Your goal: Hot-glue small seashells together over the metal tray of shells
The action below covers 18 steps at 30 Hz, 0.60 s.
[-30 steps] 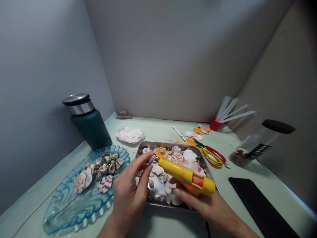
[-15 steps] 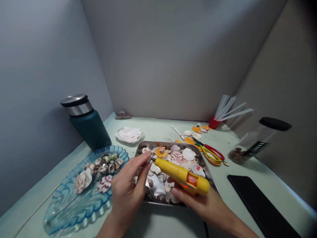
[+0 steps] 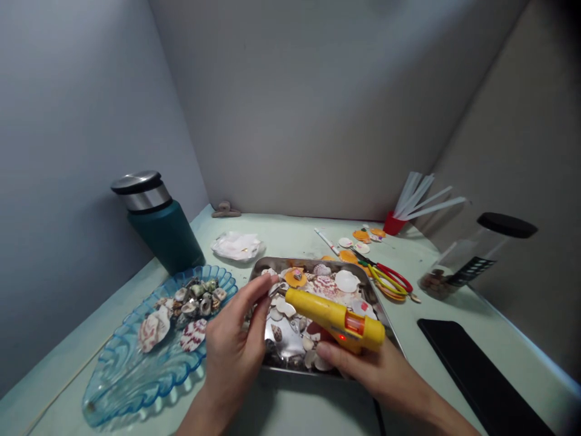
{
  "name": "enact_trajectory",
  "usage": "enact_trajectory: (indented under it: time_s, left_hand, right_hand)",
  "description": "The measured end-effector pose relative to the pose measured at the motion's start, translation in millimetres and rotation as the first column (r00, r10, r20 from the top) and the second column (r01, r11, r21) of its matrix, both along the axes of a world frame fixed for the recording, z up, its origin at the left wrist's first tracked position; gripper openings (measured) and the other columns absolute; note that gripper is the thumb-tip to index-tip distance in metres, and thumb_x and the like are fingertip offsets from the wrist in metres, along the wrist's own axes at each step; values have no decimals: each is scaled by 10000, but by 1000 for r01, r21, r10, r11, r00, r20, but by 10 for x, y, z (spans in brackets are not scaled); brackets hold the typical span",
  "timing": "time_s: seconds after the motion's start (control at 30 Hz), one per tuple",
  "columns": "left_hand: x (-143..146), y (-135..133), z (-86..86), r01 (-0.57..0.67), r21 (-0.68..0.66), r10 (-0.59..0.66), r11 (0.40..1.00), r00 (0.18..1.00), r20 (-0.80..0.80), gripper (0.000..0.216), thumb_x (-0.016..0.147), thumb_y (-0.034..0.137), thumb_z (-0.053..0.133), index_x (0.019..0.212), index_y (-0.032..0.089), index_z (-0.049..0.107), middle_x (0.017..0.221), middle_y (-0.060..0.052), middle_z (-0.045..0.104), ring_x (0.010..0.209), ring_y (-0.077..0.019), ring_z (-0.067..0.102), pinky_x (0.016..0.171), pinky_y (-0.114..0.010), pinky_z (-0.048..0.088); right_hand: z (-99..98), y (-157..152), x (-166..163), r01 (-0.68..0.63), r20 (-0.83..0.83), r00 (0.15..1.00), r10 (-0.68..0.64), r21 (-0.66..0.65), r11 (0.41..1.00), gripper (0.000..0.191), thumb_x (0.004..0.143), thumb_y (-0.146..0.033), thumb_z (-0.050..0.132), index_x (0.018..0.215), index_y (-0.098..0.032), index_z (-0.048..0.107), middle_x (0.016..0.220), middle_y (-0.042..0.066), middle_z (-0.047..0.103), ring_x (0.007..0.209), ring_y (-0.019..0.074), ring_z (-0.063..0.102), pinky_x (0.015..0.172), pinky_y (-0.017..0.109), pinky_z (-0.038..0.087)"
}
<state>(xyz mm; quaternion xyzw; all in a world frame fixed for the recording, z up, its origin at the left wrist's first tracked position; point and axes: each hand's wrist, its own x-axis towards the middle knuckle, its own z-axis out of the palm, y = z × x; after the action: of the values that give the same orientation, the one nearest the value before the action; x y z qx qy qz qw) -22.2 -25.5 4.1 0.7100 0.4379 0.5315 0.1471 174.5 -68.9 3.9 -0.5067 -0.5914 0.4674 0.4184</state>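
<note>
Gripping a yellow glue gun [image 3: 329, 312], right hand [image 3: 363, 366] has fingers curled about its handle, partly hidden behind; thumb on the near side. Red light [image 3: 342, 337] glowing on the body. Left hand [image 3: 236, 333]: thumb and forefinger almost together, pinching a small pale piece [image 3: 275, 289] at the gun's tip; too small to identify. Both hands above a metal tray [image 3: 304, 372] of mixed shells [image 3: 324, 284]. Left of the tray, blue scalloped dish [image 3: 131, 378] bearing more shells [image 3: 195, 303]; teal bottle [image 3: 166, 236] behind it.
</note>
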Motion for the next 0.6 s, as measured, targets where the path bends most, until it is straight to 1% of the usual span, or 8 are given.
enact_trajectory:
  time_s: [0.1, 0.17, 0.27, 0.33, 0.47, 0.6]
  left_hand:
    - [9, 18, 6, -14, 35, 15, 999, 999, -39, 318, 845, 122, 565, 1145, 229, 581, 1081, -37, 712, 977, -168, 663, 912, -301, 511]
    - [10, 32, 8, -13, 120, 26, 993, 994, -102, 338, 835, 90, 564, 1151, 210, 577, 1075, -46, 713, 976, -166, 660, 906, -291, 507]
    - [-4, 47, 3, 2, 265, 57, 964, 975, -213, 373, 818, 34, 554, 1157, 187, 581, 1071, -59, 711, 992, -166, 647, 913, -285, 493]
    - [-16, 54, -4, 7, 313, 76, 950, 965, -251, 395, 810, 12, 546, 1165, 183, 580, 1074, -62, 709, 996, -166, 643, 915, -284, 488]
    - [-21, 64, -11, 15, 325, 74, 946, 963, -260, 433, 809, 3, 530, 1194, 197, 566, 1080, -60, 708, 995, -175, 644, 904, -293, 497]
    - [-16, 61, 6, 40, 242, 9, 970, 980, -201, 409, 823, 31, 527, 1190, 205, 571, 1094, -55, 705, 1009, -176, 643, 906, -291, 498]
  right_hand:
    - [4, 4, 11, -41, -45, 998, 41, -4, 999, 275, 778, -392, 666, 972, -197, 676, 927, 52, 691, 835, 207, 635, 730, 335, 538]
    - [2, 6, 13, -71, -73, 995, 69, -24, 997, 282, 785, -389, 664, 990, -196, 673, 930, 49, 683, 827, 195, 624, 723, 314, 525]
    - [-11, 10, 11, -86, -119, 990, 78, -65, 994, 301, 784, -399, 669, 1007, -198, 662, 859, 29, 664, 730, 157, 597, 649, 267, 502]
    - [-21, 16, 8, -96, -142, 986, 84, -78, 992, 296, 786, -407, 667, 997, -199, 661, 776, 8, 637, 646, 129, 559, 588, 238, 474]
    - [-20, 27, -1, -103, -170, 982, 85, -95, 990, 322, 777, -427, 669, 994, -190, 658, 691, -8, 590, 568, 109, 503, 512, 214, 423]
    - [-5, 25, 0, -98, -197, 978, 75, -106, 990, 351, 761, -445, 677, 989, -180, 641, 620, -27, 546, 525, 97, 460, 478, 206, 391]
